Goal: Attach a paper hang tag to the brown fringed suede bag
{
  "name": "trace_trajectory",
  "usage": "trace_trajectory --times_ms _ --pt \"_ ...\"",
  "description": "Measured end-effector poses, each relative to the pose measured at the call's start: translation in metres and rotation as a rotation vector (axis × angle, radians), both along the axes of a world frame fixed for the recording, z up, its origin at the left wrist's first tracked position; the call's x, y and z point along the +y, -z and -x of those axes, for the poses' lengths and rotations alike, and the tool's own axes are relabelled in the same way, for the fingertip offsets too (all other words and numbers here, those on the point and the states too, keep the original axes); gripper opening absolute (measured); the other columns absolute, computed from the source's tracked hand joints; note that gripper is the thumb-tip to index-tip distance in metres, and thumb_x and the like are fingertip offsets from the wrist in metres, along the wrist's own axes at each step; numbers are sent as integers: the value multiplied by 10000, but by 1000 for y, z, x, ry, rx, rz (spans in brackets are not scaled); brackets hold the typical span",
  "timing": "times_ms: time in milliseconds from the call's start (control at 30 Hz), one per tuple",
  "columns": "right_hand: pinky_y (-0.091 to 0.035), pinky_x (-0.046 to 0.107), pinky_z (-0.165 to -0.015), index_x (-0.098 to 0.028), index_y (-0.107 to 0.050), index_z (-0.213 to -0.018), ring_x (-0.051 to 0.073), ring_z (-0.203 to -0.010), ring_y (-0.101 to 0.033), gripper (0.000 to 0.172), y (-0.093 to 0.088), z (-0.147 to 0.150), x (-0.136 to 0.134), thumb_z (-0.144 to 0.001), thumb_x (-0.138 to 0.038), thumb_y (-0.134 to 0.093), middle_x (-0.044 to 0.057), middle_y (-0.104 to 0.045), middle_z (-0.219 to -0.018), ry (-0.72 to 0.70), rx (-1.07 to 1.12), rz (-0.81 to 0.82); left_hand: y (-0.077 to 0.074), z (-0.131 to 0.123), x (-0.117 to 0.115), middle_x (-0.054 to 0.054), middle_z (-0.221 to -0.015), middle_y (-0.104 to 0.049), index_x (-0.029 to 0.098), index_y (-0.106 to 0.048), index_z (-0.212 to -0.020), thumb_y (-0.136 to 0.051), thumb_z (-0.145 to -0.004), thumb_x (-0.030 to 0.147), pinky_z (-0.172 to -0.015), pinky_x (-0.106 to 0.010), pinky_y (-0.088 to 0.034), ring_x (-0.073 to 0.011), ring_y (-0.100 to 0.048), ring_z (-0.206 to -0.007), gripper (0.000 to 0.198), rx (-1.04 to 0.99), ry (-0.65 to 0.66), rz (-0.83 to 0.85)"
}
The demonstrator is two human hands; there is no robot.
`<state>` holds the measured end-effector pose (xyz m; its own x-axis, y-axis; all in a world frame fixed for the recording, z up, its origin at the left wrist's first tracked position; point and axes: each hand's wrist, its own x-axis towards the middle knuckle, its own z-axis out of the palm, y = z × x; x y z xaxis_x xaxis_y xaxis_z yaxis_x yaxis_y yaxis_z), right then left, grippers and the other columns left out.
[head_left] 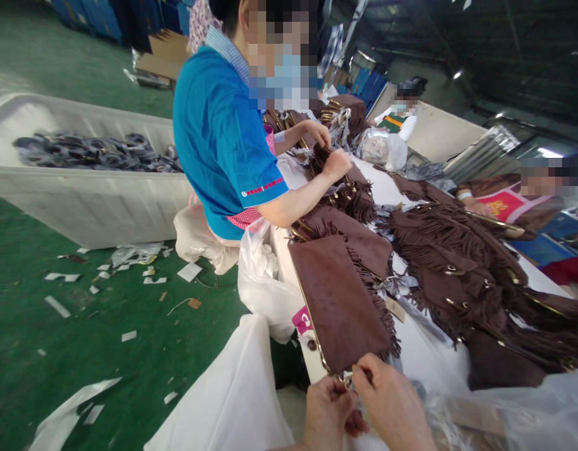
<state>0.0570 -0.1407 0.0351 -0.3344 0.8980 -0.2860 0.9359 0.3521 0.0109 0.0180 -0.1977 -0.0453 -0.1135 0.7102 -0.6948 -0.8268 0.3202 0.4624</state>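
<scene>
Brown fringed clutch (340,300) lies flat at the near edge of the white table (424,351), gold frame along its left side, fringe on its right. Small metal fitting (347,378) at its near corner. Left hand (329,410) and right hand (394,407) meet there, each with thumb and forefinger pinched together on the fitting, other fingers curled in. Judgement: tiny part, so grip best kept close at the corner, bag left flat so the suede takes no pull. Pink tag (302,321) pokes out at the clutch's left edge. Right: heap of fringed bags (462,269). Far end: co-worker in a blue shirt (223,138) handling more bags. Left: green floor (58,351) strewn with paper scraps, long white tub (82,200) beyond; dim workshop
</scene>
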Motion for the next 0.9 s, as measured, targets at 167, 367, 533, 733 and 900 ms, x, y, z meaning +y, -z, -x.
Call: trace_trajectory --times_ms 167,367,533,733,900 --pt "-264 260 -475 -226 -549 -651 215 -617 -631 224 -7 8 4 -796 -236 -379 47 -672 -626 -25 -80 60 -11 6 0 -6 -368 -492 162 -456 -564 -714 -320 585 -360 -220 -303 -127 -480 -353 553 12 23 16" --pt "-285 259 -507 -211 -576 -669 213 -663 -625 215 -8 16 8 -788 -203 -397 59 -681 -671 -41 -102 148 -15 9 0 6 -366 -493 158 -465 -600 -685 -348 568 -368 -226 -309 -124 -481 -359 529 17 59 22" --pt "-272 251 -510 -201 -577 -657 194 -656 -605 196 -5 20 10 -772 -173 -421 52 -672 -665 -44 -104 195 -14 10 0 20 -363 -493 173 -448 -610 -657 -381 507 -369 -232 -320 -137 -504 -355 455 -33 79 74" --pt "-263 248 -514 -204 -578 -640 173 -618 -575 201 3 17 10 -760 -158 -423 40 -658 -645 -71 -76 223 -9 11 -4 29 -473 -538 169 -472 -660 -588 -460 343 -373 -224 -320 -148 -563 -405 290 -180 84 123" --pt "-271 258 -532 -202 -570 -628 185 -637 -578 197 9 15 10 -748 -156 -420 45 -658 -644 -89 -42 241 -13 16 -7 23 -533 -551 163 -474 -710 -490 -434 236 -380 -210 -300 -130 -560 -417 286 -343 40 153"
